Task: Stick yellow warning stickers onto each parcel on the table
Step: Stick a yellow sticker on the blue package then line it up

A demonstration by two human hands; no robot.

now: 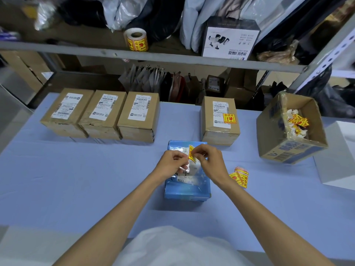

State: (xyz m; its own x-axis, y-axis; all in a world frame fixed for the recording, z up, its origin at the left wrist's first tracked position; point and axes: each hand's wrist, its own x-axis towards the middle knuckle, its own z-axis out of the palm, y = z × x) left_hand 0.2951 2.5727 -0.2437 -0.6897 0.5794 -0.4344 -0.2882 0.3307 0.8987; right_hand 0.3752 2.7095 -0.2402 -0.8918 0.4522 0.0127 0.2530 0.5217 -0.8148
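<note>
Yellow sticker (192, 154): pinched by both hands, over blue parcel (187, 187) mid-table (76, 179).
Left hand (171, 164): fingers curled, pinching sticker.
Right hand (210, 162): fingertips pinching sticker's upper edge.
Brown parcels (101, 114): three together, back left.
Spare stickers (239, 176): beside right wrist.

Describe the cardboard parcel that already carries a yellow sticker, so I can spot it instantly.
On the blue table, look along the far edge. Right of the three brown parcels in a row stands a lone brown parcel. Only it has a yellow sticker on its white label.
</note>
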